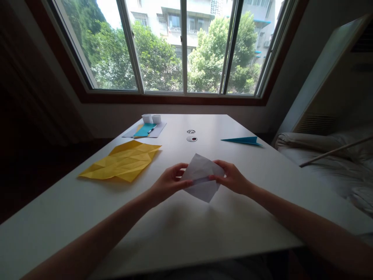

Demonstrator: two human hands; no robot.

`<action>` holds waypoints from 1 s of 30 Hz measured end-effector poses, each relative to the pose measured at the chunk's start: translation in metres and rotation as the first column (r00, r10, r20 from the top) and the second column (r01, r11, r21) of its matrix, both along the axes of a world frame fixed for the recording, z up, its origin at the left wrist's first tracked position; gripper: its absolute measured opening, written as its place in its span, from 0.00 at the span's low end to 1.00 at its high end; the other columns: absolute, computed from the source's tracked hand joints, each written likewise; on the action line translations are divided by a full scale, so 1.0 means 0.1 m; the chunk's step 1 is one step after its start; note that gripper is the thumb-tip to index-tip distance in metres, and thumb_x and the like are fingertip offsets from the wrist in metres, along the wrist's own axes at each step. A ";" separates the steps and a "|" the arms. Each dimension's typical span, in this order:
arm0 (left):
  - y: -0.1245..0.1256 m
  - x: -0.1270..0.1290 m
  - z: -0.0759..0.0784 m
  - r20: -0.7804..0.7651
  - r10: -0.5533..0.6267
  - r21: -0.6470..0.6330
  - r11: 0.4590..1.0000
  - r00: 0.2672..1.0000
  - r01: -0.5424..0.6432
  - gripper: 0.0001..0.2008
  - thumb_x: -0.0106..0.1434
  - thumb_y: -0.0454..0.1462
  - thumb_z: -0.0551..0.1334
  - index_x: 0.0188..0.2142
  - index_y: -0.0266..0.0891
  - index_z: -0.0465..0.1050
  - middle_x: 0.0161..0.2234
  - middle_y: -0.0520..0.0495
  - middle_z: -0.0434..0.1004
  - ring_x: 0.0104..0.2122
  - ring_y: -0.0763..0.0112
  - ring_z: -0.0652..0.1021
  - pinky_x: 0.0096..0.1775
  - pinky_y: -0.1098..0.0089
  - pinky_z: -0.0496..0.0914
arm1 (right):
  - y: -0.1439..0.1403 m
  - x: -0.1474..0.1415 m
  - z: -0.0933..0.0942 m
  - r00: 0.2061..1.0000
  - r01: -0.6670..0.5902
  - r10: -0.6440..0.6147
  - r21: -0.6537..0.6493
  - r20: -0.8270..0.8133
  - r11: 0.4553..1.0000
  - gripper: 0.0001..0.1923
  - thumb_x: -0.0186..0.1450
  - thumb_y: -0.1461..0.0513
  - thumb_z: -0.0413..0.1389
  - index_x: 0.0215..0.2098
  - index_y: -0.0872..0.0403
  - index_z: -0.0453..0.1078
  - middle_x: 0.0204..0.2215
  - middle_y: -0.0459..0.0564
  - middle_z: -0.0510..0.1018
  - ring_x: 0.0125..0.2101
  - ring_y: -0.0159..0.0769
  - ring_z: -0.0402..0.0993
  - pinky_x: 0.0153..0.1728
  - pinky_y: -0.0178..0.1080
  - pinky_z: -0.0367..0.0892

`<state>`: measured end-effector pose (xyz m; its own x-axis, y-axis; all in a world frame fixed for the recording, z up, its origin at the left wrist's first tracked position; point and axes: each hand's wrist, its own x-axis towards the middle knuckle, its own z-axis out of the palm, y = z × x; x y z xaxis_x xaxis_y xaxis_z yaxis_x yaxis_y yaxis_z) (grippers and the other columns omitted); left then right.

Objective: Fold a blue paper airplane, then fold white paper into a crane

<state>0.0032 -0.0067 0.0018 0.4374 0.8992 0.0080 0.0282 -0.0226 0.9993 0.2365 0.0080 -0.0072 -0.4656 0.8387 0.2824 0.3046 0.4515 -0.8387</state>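
A piece of white folded paper (201, 167) is held up between my two hands, a little above the table. My left hand (173, 178) pinches its left edge, thumb on the near face and fingers behind. On the opposite edge my right hand (230, 177) grips it the same way. One corner of the paper points away from me and another points down toward the table's near side. A crease or overlap runs across its middle, between the thumbs. The fingertips behind the sheet are partly hidden.
On the white table (140, 229), a creased yellow sheet (125, 159) lies left and a blue paper plane (243, 140) right. Farther back are two round stickers (191, 139), blue paper (145, 130), a pen (152, 128) and small white paper boxes (151, 118). A window (183, 50) stands beyond.
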 end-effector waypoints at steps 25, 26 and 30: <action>-0.01 0.08 -0.07 0.160 0.276 0.004 0.960 0.948 -0.280 0.19 0.50 0.46 0.67 0.35 0.36 0.66 0.24 0.51 0.74 0.24 0.72 0.73 0.27 0.72 0.67 | -0.06 -0.13 -0.01 0.975 -0.161 0.042 -0.562 -0.219 0.812 0.20 0.51 0.56 0.63 0.39 0.57 0.69 0.32 0.49 0.75 0.28 0.28 0.71 0.26 0.30 0.66; -0.02 0.09 -0.07 0.167 0.277 -0.017 0.960 0.946 -0.278 0.19 0.50 0.46 0.67 0.35 0.36 0.66 0.25 0.51 0.74 0.24 0.73 0.72 0.27 0.72 0.67 | -0.07 -0.12 0.00 0.973 -0.176 0.058 -0.560 -0.223 0.810 0.21 0.51 0.56 0.64 0.39 0.57 0.69 0.33 0.50 0.75 0.29 0.29 0.71 0.27 0.31 0.66; -0.04 0.11 -0.06 0.190 0.286 -0.076 0.958 0.939 -0.276 0.17 0.50 0.44 0.66 0.34 0.35 0.67 0.25 0.51 0.74 0.24 0.74 0.72 0.27 0.73 0.67 | -0.09 -0.11 0.03 0.965 -0.207 0.070 -0.569 -0.253 0.795 0.22 0.49 0.59 0.65 0.40 0.57 0.69 0.34 0.49 0.75 0.32 0.33 0.71 0.31 0.35 0.68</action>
